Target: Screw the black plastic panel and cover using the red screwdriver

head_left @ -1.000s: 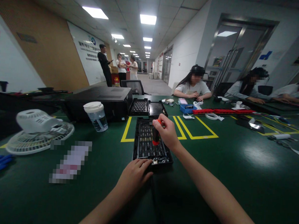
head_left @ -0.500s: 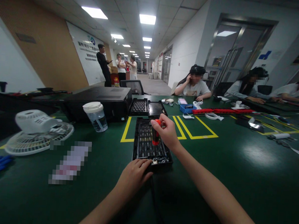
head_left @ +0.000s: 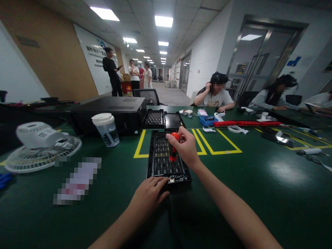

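Note:
My right hand [head_left: 185, 147] is closed around the top of a screwdriver [head_left: 173, 148] with a red and black handle. The screwdriver stands almost upright, its thin shaft pointing down at the near end of a black plastic case [head_left: 151, 153]. Rows of dark rounded shapes fill most of this case, which lies open-faced on the table. At its near end, a small silvery piece [head_left: 172, 180] sits by the screwdriver's tip; exact contact is too small to make out. My left hand [head_left: 151, 191] rests with outstretched fingers on the case's near left edge, index fingertip beside the silvery piece.
A lidded cup [head_left: 106, 131], a white fan [head_left: 41, 144] and a big black box [head_left: 108, 113] stand on the left. Behind the case lies a second black case [head_left: 154, 118]. Toward the right are a blue tray [head_left: 208, 121] and a tape roll [head_left: 236, 129]. Co-workers sit opposite.
Both hands, the screwdriver and the case stay nearly where they were; the right hand shifts only very slightly left. In the background, a standing person has moved a little.

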`<state>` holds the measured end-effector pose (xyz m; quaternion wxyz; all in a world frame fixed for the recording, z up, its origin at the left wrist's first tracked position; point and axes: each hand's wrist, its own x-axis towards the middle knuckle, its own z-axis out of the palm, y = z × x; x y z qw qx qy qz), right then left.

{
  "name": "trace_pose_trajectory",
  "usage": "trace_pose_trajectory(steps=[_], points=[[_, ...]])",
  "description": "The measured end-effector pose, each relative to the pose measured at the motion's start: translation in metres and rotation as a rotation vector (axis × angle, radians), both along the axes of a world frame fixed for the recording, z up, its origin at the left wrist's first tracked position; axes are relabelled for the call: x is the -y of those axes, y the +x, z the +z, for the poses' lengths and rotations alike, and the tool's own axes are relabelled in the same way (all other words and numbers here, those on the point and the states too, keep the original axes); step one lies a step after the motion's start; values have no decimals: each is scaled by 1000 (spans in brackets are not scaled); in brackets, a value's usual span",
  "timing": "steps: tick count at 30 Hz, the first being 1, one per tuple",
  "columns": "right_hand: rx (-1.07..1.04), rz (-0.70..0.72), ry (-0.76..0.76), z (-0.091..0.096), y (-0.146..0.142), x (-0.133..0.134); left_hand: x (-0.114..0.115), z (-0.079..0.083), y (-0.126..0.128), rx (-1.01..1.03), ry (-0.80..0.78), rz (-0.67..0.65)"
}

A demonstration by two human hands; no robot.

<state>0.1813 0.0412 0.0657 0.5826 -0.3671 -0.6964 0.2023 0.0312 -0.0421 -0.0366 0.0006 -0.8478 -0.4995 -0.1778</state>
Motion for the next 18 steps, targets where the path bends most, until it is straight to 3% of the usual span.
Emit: trace_pose_trajectory(steps=[11, 18], points=[[-15, -69, 66, -1, -3, 2, 1, 4, 1, -17, -28, 10], [-213, 147, -115, -2, -5, 1, 1, 2, 0, -5, -27, 6]])
